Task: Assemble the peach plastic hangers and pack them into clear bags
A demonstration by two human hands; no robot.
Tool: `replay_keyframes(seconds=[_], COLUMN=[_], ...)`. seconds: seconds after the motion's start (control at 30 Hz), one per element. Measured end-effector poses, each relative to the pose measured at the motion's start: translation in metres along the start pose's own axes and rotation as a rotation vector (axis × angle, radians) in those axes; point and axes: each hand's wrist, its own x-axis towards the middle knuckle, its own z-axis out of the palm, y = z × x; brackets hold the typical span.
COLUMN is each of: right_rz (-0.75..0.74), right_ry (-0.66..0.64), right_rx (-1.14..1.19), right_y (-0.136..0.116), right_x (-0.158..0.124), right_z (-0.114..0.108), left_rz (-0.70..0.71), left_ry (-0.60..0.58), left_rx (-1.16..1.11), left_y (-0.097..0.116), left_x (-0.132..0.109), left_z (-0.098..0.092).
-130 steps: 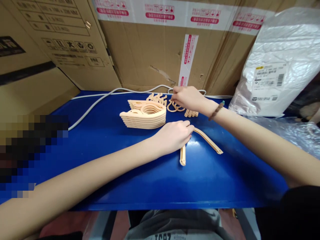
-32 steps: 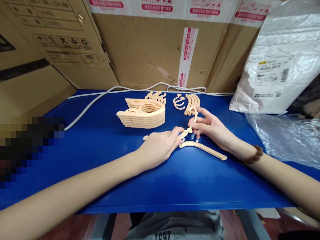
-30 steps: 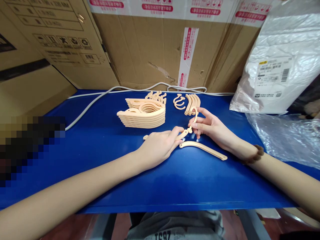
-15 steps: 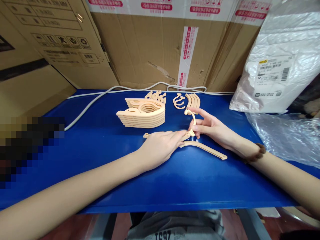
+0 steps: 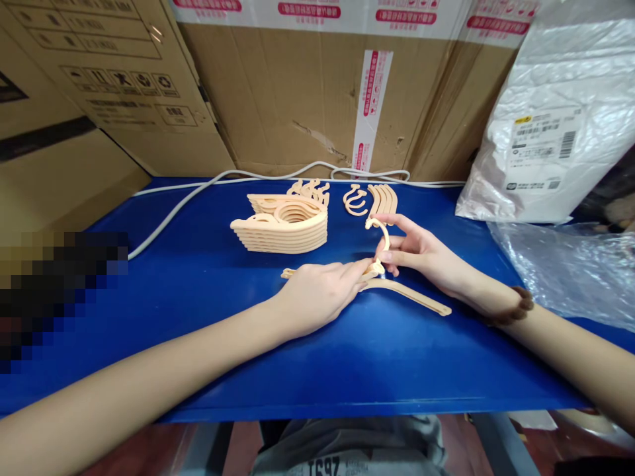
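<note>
Palm down, my left hand [image 5: 317,297] is closed over a beige plastic hanger arm [image 5: 288,273]; only its ends show past the hand. Thumb and fingers of my right hand [image 5: 419,250] pinch a curved hanger hook [image 5: 385,233]. The hook stands upright, its lower end meeting the right end of the held arm; whether they are locked together I cannot tell. A second hanger arm [image 5: 409,295] lies on the table below the right hand, its inner end by my left fingertips. Beyond the hands sits a stack of folded hangers [image 5: 282,239].
Behind the stack is a pile of hooks [image 5: 311,190]. Loose hooks [image 5: 354,203] and several hanger arms [image 5: 383,198] lie near the right hand. A white cable [image 5: 223,176] runs along the blue table [image 5: 198,370]. Cardboard boxes [image 5: 297,86] and a white plastic parcel [image 5: 540,139] stand behind.
The hook's lower end has shifted slightly left and down against the held arm. That arm has slid a little to the left with my left hand.
</note>
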Motion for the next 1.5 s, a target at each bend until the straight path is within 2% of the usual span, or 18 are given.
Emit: replay_keyframes(seconds=[0.63,1.5], right_rz=[0.011,-0.047], right_ry=[0.02,0.059], right_rx=[-0.012,-0.176], right_y=[-0.0022,-0.0051], right_x=[-0.0011,-0.002], right_z=[0.0031,0.0054], left_rz=[-0.037,-0.104], left_ry=[-0.064,-0.165], left_rx=[-0.002,0.088], left_y=[0.0043,0.0069], left_x=[0.0032,0.0068], left_z=[-0.006,-0.0098])
